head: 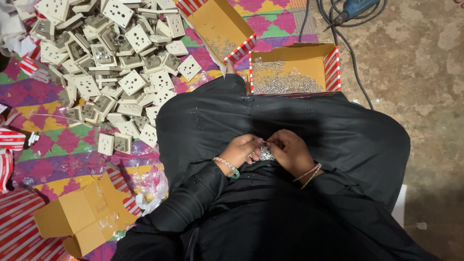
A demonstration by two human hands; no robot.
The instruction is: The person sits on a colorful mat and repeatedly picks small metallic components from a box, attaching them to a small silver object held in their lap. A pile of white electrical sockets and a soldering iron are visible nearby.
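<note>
Black cloth covers the lap where we see both hands meet. The left hand point(240, 151), with a beaded bangle at its wrist, is curled nearly closed, and its fingertips pinch at the small heap of shiny silver metal screws point(266, 153) lying on the black garment point(338, 140) between the 2 hands. The right hand point(291, 152), wearing thin bangles, is likewise curled, its thumb and fingers closed on the same heap from the other side. The heap is too small for us to tell which single pieces each hand grips.

Going left to right among the containers: at lower left lies an empty, tipped brown cardboard box with red-and-white striped outer sides point(82, 217), resting on the patterned pink, green and yellow mat point(63, 145). Above it spreads a big pile of off-white square plastic socket plates with round holes point(116, 63). Further right, at the top, stands an open brown cardboard box with a striped rim point(220, 24) holding a thin scatter of small silver screws in 1 corner. Just beside it, touching the garment's far edge, a second open striped cardboard box point(309, 65) holds a thick layer of silver screws. Beyond it, on the bare concrete floor point(415, 72), lies a blue power drill with a dark cable point(355, 8).
</note>
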